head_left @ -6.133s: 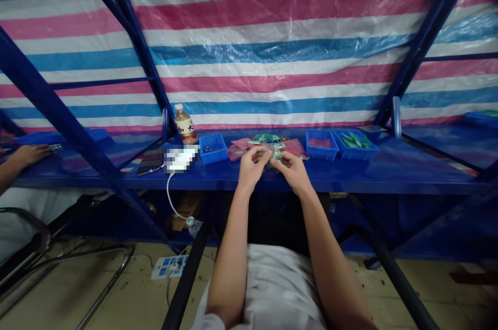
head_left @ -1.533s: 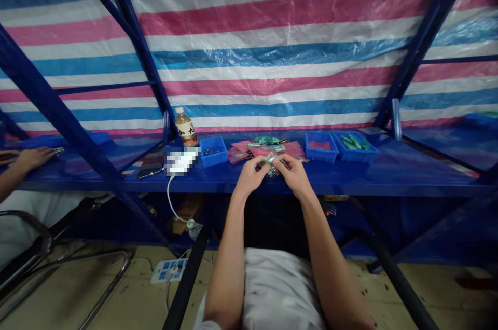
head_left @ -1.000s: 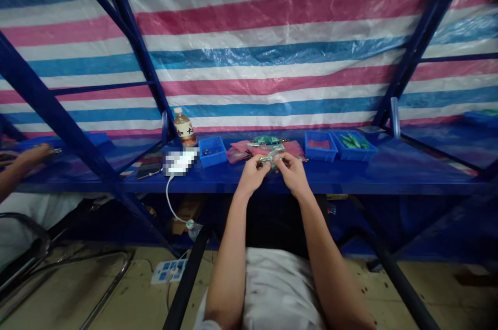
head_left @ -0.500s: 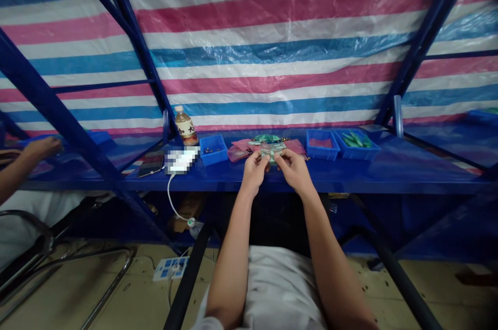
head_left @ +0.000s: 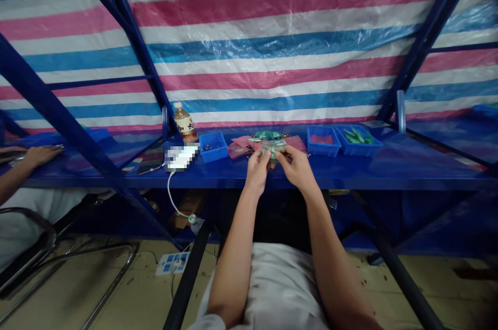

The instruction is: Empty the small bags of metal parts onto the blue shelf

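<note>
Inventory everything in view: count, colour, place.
bench: 1, blue, across middle
clear packet: 1, greenish, centre
pink pieces: several, pink, beyond packet
green bundle: 1, green, among pink pieces
nearby trays: 3, blue, one left of centre, two right
green packets: several, green, in rightmost nearby tray
bottle: 1, brown, left bench
phone-like slab: 1, dark, left bench
pixelated patch: 1, white, beside slab
cable: 1, white, over bench edge
power strip: 1, white and blue, floor
striped sheet: 1, red-white-blue, behind bench
chair: 1, silver, lower left
co-worker's hand: at least 1, bare, far left
left hand: 1, bare, pinching packet
right hand: 1, bare, pinching packet
</note>
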Motion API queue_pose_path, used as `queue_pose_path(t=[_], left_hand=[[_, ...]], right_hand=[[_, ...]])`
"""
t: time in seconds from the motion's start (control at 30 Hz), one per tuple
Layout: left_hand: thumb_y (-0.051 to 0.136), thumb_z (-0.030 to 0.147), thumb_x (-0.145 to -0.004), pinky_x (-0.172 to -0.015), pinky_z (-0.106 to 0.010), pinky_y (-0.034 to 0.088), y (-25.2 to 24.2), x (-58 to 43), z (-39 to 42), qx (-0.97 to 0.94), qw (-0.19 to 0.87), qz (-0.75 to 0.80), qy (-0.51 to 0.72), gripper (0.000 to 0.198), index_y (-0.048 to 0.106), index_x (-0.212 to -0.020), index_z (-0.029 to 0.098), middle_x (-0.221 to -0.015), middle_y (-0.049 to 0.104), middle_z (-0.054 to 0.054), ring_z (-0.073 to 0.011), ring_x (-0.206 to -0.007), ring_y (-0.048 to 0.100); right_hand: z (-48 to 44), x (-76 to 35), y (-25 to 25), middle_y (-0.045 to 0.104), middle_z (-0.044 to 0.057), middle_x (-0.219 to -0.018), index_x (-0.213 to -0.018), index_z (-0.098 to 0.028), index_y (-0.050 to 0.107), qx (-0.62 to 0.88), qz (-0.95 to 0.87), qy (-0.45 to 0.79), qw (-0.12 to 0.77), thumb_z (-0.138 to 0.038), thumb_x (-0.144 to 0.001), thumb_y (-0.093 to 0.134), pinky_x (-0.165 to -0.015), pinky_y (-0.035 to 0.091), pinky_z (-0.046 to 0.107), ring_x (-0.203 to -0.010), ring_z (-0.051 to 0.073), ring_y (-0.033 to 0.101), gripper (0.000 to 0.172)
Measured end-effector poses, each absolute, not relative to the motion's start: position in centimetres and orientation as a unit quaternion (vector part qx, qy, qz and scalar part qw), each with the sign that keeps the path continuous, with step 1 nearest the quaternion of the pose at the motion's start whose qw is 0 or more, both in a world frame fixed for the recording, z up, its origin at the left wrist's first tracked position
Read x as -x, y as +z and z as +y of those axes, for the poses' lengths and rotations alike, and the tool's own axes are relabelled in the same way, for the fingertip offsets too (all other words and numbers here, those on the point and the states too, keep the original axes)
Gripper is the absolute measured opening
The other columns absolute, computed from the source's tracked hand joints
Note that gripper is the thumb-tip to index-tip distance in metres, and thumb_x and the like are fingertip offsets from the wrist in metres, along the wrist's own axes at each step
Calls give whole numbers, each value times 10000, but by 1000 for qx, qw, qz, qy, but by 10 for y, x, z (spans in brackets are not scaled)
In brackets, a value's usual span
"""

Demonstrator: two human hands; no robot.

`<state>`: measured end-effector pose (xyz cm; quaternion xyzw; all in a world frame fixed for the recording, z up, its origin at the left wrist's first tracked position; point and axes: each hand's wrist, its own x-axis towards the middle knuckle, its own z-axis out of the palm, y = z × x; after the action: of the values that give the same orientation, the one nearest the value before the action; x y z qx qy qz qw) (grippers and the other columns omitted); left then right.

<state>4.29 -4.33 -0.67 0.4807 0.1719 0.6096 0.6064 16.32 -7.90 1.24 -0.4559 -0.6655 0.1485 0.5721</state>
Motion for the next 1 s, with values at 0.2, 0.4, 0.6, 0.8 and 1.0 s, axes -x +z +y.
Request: queue_pose_path(t=[0.2, 0.4, 0.6, 0.8, 1.0], left_hand=[[707, 429, -826, -561, -212, 395, -7, -33, -41, -581, 505, 233, 595, 325, 640, -958, 139, -778, 620, -16, -87, -602, 495], [616, 380, -895, -641, -230, 424, 3, -18, -45, -692, 355, 289, 558, 260, 679, -971, 139, -857, 673, -47, -133, -706, 563], [514, 440, -954, -592, -239, 383, 10, -6, -46, -743, 276, 327, 514, 339, 651, -850, 148, -648, 554, 3, -128, -589, 502], [542, 449, -938, -590, -228, 366, 17, 0, -48, -756, 282, 309, 504, 325, 642, -856, 151, -696, 551, 3, -124, -616, 486], [561, 430, -933, -617, -230, 381, 21, 6, -50, -765, 303, 292, 488, 307, 671, -903, 145, -746, 600, -9, -127, -643, 504]], right_hand=[[-82, -169, 12, 640, 38, -758, -812, -191, 598, 468, -685, 93, 551, -424, -931, 537, -642, 403, 293, -685, 183, 558, 269], [-83, -172, 13, 644, 55, -796, -851, -191, 605, 475, -712, 39, 516, -356, -944, 519, -645, 379, 300, -705, 193, 555, 209], [-85, -171, 14, 613, 37, -754, -849, -188, 605, 488, -709, 28, 508, -312, -930, 539, -635, 368, 290, -684, 178, 537, 163], [-93, -170, 20, 577, 21, -735, -803, -197, 574, 480, -720, 31, 501, -282, -927, 541, -634, 359, 291, -672, 170, 510, 153], [-98, -171, 26, 593, 36, -767, -800, -200, 569, 458, -742, 21, 490, -260, -933, 531, -667, 374, 301, -710, 181, 525, 151]])
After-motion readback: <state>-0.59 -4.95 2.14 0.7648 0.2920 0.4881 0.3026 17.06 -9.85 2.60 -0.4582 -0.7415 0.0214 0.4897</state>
